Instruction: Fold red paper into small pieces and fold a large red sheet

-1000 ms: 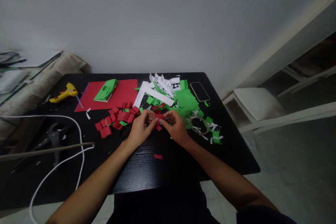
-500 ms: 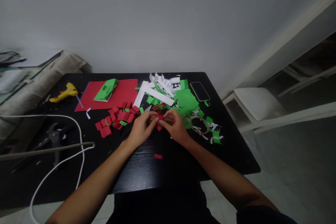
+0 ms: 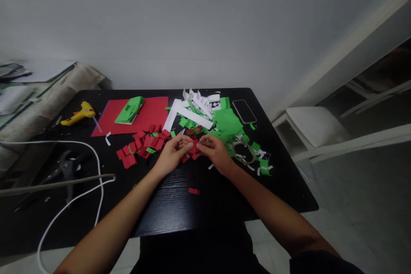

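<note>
My left hand (image 3: 171,156) and my right hand (image 3: 215,152) meet over the middle of the black table (image 3: 173,209). Both pinch a small folded red paper piece (image 3: 193,147) between their fingertips, with several red scraps just under it. A heap of small red paper squares (image 3: 141,144) lies left of my left hand. Green paper scraps (image 3: 228,123) and white paper strips (image 3: 192,112) are piled just beyond my right hand. One lone red scrap (image 3: 193,191) lies on the table nearer to me.
A red paper sheet (image 3: 150,113) with folded green paper (image 3: 130,110) lies at the back left, beside a yellow glue gun (image 3: 78,113). A phone (image 3: 244,111) rests at the back right, a tape ring (image 3: 243,153) near my right wrist. A white cable (image 3: 96,167) loops at the left.
Both hands have shifted slightly toward me and lower, still pinching the red piece; a few red scraps now show under the fingers.
</note>
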Action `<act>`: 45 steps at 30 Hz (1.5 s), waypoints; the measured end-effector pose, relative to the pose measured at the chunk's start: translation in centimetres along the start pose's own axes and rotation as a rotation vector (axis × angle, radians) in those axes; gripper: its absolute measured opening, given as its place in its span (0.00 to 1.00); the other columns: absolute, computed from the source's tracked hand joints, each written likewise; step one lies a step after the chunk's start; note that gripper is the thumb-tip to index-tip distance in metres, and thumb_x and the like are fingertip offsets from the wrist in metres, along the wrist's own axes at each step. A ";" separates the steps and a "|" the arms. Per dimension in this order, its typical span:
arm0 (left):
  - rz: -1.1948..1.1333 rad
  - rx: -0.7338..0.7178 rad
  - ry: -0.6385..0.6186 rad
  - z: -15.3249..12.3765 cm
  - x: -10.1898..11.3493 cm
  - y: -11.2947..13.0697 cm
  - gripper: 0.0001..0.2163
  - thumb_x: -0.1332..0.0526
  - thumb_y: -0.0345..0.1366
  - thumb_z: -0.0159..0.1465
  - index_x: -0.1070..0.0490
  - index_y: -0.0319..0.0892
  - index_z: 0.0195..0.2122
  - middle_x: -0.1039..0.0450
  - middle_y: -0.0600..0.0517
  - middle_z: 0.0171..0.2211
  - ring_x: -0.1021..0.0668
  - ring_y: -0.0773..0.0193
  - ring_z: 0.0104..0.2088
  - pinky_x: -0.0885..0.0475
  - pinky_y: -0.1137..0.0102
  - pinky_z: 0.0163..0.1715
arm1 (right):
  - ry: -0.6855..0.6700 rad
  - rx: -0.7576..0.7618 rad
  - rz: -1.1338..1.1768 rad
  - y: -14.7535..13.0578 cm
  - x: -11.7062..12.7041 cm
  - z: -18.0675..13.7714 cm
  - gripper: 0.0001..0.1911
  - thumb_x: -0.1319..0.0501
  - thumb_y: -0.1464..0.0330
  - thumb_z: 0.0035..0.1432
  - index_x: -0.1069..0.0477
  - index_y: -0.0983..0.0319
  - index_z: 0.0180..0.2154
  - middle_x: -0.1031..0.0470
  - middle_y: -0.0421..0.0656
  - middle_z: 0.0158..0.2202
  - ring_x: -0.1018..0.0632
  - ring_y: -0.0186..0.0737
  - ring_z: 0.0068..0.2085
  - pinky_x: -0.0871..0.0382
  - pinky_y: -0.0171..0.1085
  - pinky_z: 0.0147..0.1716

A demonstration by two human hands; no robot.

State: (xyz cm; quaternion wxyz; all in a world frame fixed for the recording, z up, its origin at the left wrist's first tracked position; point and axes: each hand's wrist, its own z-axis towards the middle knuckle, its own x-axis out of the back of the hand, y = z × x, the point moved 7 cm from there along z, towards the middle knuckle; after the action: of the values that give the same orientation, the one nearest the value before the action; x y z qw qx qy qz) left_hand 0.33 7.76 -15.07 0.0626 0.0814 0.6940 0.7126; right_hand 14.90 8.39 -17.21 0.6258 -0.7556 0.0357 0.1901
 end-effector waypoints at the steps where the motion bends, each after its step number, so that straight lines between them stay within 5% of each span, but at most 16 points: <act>1: -0.004 0.002 0.002 0.0 0.0 0.0 0.16 0.34 0.49 0.61 0.29 0.41 0.39 0.28 0.55 0.25 0.25 0.67 0.23 0.27 0.71 0.25 | 0.001 0.001 -0.004 0.0 0.0 0.0 0.19 0.25 0.60 0.45 0.29 0.59 0.35 0.23 0.36 0.31 0.21 0.35 0.29 0.21 0.37 0.32; 13: 0.120 -0.037 0.049 -0.2 0.5 0.0 0.14 0.32 0.47 0.62 0.27 0.41 0.37 0.27 0.54 0.28 0.25 0.67 0.29 0.30 0.72 0.31 | 0.017 0.041 -0.103 0.0 0.2 0.0 0.21 0.24 0.64 0.43 0.29 0.59 0.37 0.19 0.38 0.33 0.17 0.39 0.36 0.22 0.39 0.43; 27: 0.272 -0.077 0.043 -0.4 0.5 -0.3 0.12 0.36 0.46 0.65 0.26 0.42 0.37 0.27 0.54 0.30 0.25 0.64 0.32 0.32 0.71 0.34 | -0.004 0.084 -0.216 0.3 0.0 0.1 0.19 0.26 0.64 0.45 0.31 0.59 0.38 0.20 0.40 0.35 0.17 0.40 0.37 0.23 0.41 0.43; 45: 0.239 -0.030 0.068 -0.4 0.6 -0.4 0.15 0.37 0.49 0.65 0.26 0.41 0.36 0.27 0.54 0.27 0.26 0.65 0.27 0.33 0.72 0.29 | 0.091 0.045 -0.059 -0.1 0.7 0.0 0.24 0.24 0.64 0.42 0.30 0.58 0.41 0.18 0.38 0.35 0.16 0.41 0.37 0.21 0.42 0.44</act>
State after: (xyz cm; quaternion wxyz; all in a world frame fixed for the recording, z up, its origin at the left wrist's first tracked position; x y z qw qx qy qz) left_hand -0.31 7.48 -15.44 -0.0451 0.1381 0.6702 0.7278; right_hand 15.62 8.58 -17.35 0.6456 -0.7500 0.0460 0.1364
